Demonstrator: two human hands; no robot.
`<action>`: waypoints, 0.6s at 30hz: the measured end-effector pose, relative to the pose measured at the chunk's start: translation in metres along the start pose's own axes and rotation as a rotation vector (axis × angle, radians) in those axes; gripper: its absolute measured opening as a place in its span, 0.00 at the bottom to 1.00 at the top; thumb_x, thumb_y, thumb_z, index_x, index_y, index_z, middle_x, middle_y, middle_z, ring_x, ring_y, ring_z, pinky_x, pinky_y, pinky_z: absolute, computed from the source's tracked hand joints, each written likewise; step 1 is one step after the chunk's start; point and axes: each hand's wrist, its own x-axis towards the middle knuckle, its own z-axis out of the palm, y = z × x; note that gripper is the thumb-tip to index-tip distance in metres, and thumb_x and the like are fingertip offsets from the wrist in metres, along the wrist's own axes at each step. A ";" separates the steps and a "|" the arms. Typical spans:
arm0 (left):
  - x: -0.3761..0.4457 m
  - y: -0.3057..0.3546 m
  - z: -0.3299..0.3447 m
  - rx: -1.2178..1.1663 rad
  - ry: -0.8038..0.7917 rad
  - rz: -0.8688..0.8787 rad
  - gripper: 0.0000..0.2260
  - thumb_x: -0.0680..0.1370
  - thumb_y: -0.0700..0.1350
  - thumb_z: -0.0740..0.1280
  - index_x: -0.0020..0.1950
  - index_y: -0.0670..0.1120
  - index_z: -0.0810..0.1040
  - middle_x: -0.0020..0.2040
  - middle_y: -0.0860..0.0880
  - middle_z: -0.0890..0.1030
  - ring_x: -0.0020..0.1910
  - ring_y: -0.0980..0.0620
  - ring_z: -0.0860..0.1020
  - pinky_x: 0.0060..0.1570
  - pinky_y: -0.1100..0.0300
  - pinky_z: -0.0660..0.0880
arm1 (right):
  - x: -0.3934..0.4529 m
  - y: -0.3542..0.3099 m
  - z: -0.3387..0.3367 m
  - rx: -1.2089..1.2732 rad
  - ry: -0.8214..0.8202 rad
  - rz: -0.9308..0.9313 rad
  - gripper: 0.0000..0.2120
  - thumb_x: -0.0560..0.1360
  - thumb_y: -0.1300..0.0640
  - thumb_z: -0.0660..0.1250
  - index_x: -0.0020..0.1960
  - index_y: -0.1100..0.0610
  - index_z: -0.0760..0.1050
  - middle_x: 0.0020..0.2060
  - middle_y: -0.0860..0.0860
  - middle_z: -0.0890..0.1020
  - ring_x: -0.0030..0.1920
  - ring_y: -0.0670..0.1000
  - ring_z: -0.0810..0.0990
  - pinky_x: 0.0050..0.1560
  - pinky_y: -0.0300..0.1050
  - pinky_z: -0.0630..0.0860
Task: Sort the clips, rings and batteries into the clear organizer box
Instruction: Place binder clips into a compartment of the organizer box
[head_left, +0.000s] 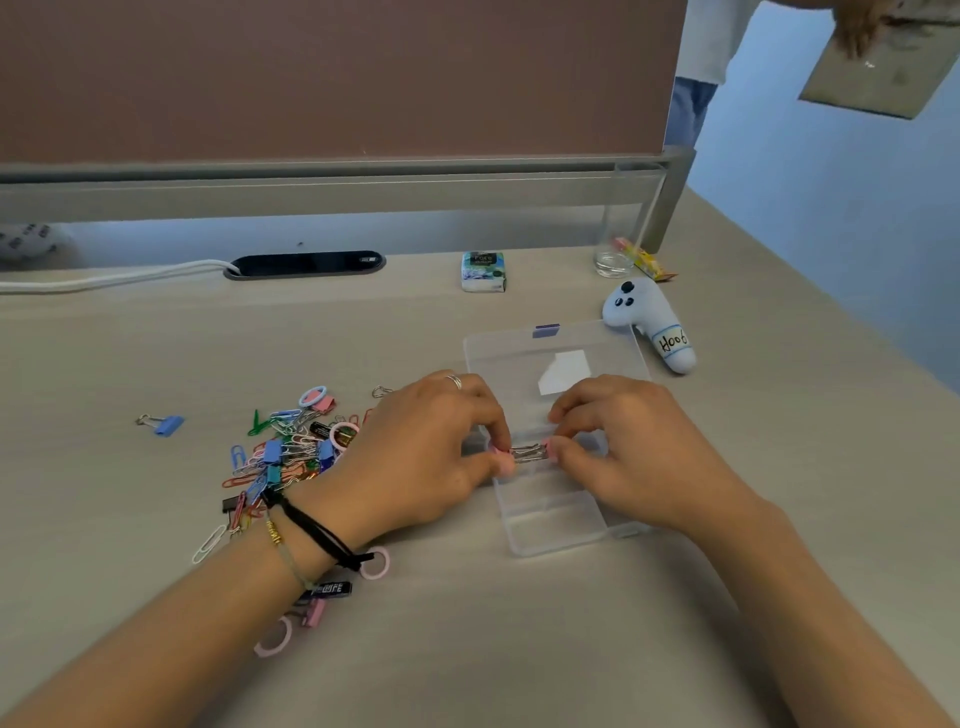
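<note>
Clear organizer box (556, 525) lay open on desk (519, 649) | left hand (431, 447) and right hand (623, 441) together pinched one pink binder clip (527, 453) above it | one loose clip pile (280, 457) sat left | three pink rings (375, 564) and two batteries (332, 588) were visible

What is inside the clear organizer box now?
The organizer box shows empty near compartments. Both hands, left hand and right hand, hold pink binder clips above its middle, covering the compartments there.
</note>
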 end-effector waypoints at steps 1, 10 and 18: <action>0.000 -0.001 0.000 0.004 -0.007 -0.005 0.07 0.74 0.59 0.71 0.47 0.59 0.83 0.52 0.61 0.78 0.55 0.58 0.74 0.51 0.56 0.72 | 0.000 0.000 -0.001 0.005 -0.004 0.006 0.10 0.71 0.47 0.67 0.41 0.50 0.85 0.47 0.42 0.83 0.48 0.45 0.79 0.48 0.43 0.75; 0.000 -0.007 -0.009 0.044 -0.026 -0.018 0.10 0.76 0.61 0.69 0.54 0.60 0.82 0.56 0.62 0.78 0.54 0.58 0.76 0.51 0.55 0.75 | 0.005 -0.012 -0.001 0.056 0.088 -0.003 0.05 0.72 0.55 0.69 0.44 0.51 0.83 0.45 0.43 0.83 0.47 0.46 0.79 0.48 0.47 0.76; -0.017 -0.072 -0.070 0.044 0.015 -0.324 0.09 0.77 0.47 0.71 0.55 0.59 0.82 0.50 0.61 0.82 0.46 0.61 0.79 0.50 0.56 0.78 | 0.079 -0.063 0.005 0.019 -0.050 -0.015 0.10 0.75 0.58 0.67 0.52 0.48 0.84 0.46 0.44 0.84 0.47 0.46 0.79 0.49 0.43 0.76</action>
